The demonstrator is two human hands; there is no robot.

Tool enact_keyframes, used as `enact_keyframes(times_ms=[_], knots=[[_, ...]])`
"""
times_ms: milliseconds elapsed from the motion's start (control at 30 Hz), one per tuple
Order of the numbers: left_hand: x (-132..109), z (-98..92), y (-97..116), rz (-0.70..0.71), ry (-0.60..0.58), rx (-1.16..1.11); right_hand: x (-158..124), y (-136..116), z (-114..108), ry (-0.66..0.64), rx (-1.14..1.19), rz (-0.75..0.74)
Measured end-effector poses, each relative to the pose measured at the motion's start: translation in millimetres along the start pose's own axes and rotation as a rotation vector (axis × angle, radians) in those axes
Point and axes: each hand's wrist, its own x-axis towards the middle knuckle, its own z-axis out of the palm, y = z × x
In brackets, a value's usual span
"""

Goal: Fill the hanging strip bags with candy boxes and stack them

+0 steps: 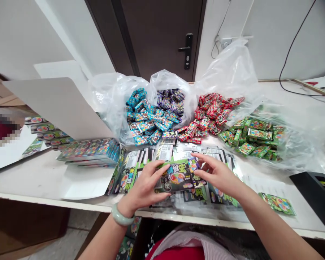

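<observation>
Bench by a dark door [162,36]; black-and-green printed carton [177,177] held low over the near middle of the white table [50,171], above loose flat printed sleeves [130,171]. Left hand [147,182] half closed on the carton's left end, fingers along the upper edge, thumb at the lower. Right hand [215,175] partly open at the other end, thumb and forefinger spread about a small purple packet [194,166] there; fingertips partly lost against the busy print, so I cannot tell whether they pinch it or merely touch. Beyond the hands, clear bags spill blue packets [151,121], purple packets [171,101] and red packets [212,110]; green packets [257,135] bagged to the right. Stacked printed boxes [89,151] to the left. Handling, by judgement: carton probably light, thin glossy card, stiff along its folds but easily dented on the broad face, a little slippery. Best held by the long edges near one end, lightly, leaving the opposite end free.
</observation>
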Motion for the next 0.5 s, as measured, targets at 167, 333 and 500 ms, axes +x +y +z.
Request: enact_keyframes(times_ms=[167,333,500], knots=[[-2,4.7,-1,-0.133,0.068,-0.059,12,-1,20,0.184,0.045,-0.043],[-4,4.1,-3,-0.181,0.096,-0.066,5,-3,33,-0.076,-0.046,-0.183],[-14,-12.8,-18,-0.259,0.094,-0.029,50,7,16,-0.003,-0.049,-0.174]])
